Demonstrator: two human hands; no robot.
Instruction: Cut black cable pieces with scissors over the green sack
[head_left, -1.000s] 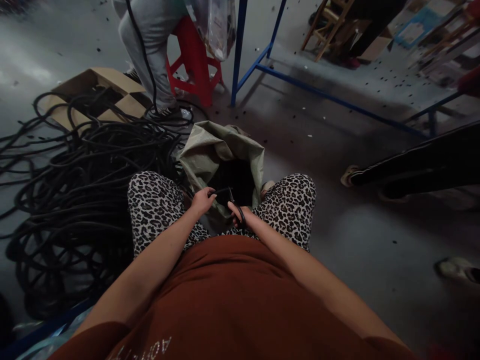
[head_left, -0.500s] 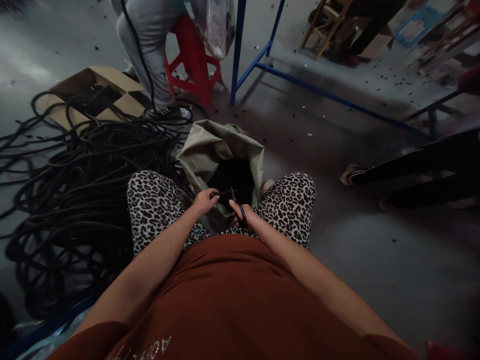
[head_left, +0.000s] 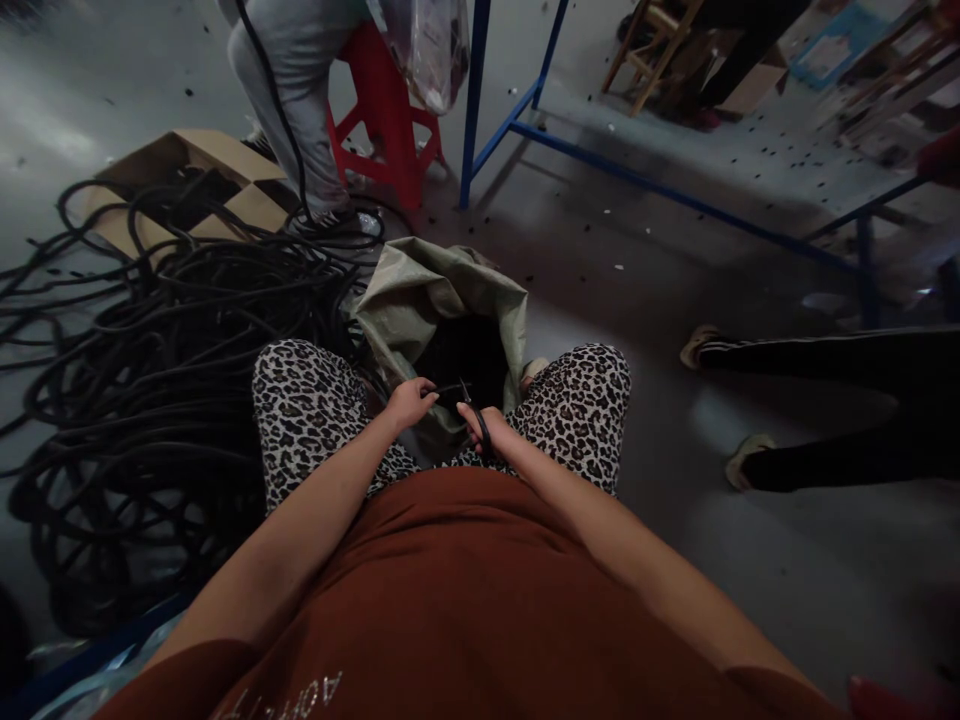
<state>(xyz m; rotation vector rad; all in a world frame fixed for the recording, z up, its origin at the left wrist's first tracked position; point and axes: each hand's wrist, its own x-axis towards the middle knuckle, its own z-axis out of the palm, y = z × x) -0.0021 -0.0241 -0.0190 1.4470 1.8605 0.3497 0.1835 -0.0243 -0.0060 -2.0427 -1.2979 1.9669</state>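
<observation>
Grey floor (head_left: 667, 560) held a cord heap (head_left: 180, 360) at left, apparently uncut; over the sack (head_left: 401, 285), the left hand (head_left: 410, 402) pinched black cord (head_left: 448, 387), seemingly unsevered, at scissors (head_left: 486, 432) clasped in the right hand (head_left: 480, 422).

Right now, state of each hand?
Left hand: closed, pinching a thin, dark, cord-like piece.
Right hand: closed around black-handled scissors; blade opening can't be told.

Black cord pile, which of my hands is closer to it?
Left. Your left hand is to the right of the black cord pile; your right hand, holding scissors, is farther right.
</observation>
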